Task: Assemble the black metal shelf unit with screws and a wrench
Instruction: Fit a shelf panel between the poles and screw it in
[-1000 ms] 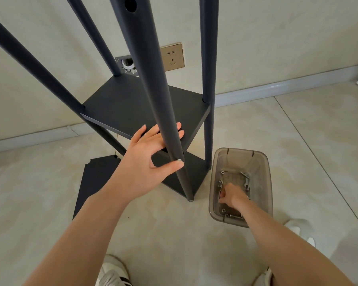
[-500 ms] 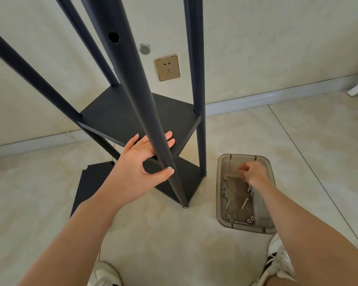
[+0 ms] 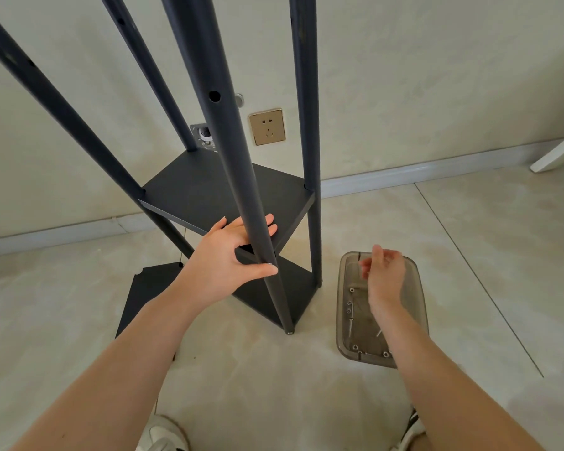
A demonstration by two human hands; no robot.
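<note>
The black metal shelf unit (image 3: 209, 190) stands on the floor with four upright poles and two fitted shelves, the lower shelf (image 3: 293, 294) near the floor. My left hand (image 3: 222, 265) grips the front pole (image 3: 228, 141) just at the upper shelf's front corner, thumb in front and fingers behind. My right hand (image 3: 383, 275) hovers above a clear smoky plastic tray (image 3: 420, 297); its fingers are loosely curled and blurred, so anything held in them is hidden. Several screws (image 3: 350, 323) lie in the tray. No wrench is in view.
A loose black shelf panel (image 3: 144, 294) lies flat on the tiled floor left of the unit. A gold wall socket (image 3: 267, 126) sits behind the poles. A white furniture leg (image 3: 557, 154) shows at far right. My shoes (image 3: 163, 434) are at the bottom edge.
My right hand has lifted out of the tray, from its floor to above its far end. My left hand stays on the front pole. The camera has tilted upward.
</note>
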